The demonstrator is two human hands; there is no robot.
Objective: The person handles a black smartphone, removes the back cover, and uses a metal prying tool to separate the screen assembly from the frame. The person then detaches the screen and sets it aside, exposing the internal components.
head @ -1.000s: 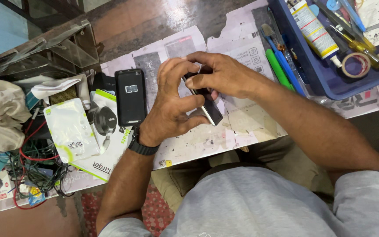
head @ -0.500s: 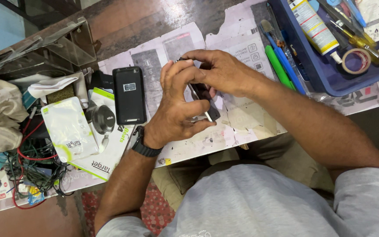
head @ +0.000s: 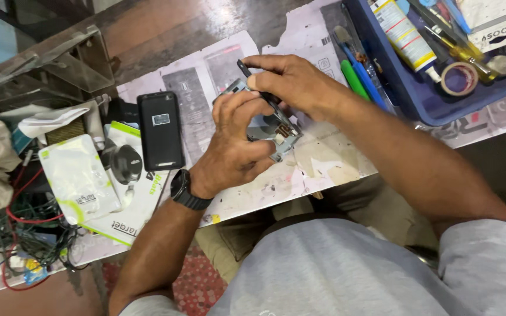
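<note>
My left hand grips an opened phone body with a bare metal frame, held just above the paper-covered bench. My right hand pinches a thin dark strip-shaped part that runs diagonally across the top of the phone. A black watch sits on my left wrist. A black phone back cover lies flat on the bench to the left of my hands.
A blue tray at the upper right holds a tube, tape roll and several tools. Green and blue tools lie beside it. White accessory packets, tangled wires and a clear plastic stand crowd the left.
My right hand has lifted the dark strip higher, so its end now sticks up past my fingers. Both hands and the phone body stay in about the same place.
</note>
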